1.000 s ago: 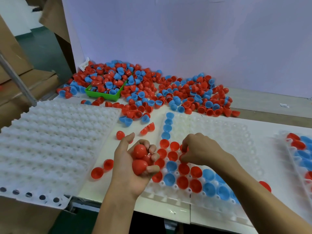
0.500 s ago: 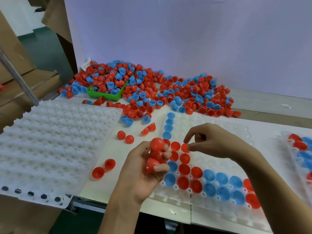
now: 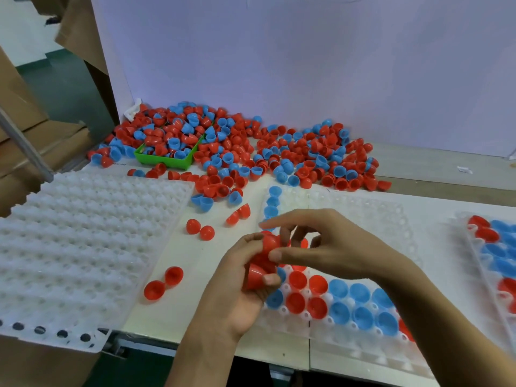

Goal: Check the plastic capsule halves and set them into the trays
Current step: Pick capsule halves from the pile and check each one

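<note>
Pale lilac wall (image 3: 335, 65) behind white table (image 3: 173, 317); brown cardboard (image 3: 16, 101) left, green floor (image 3: 64, 82)

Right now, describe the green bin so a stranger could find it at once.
Look to the big heap of red and blue capsule halves against the back wall. At its left end sits the green bin, a shallow tray half buried in capsule halves. It is the only green thing here; the other trays are white.
</note>
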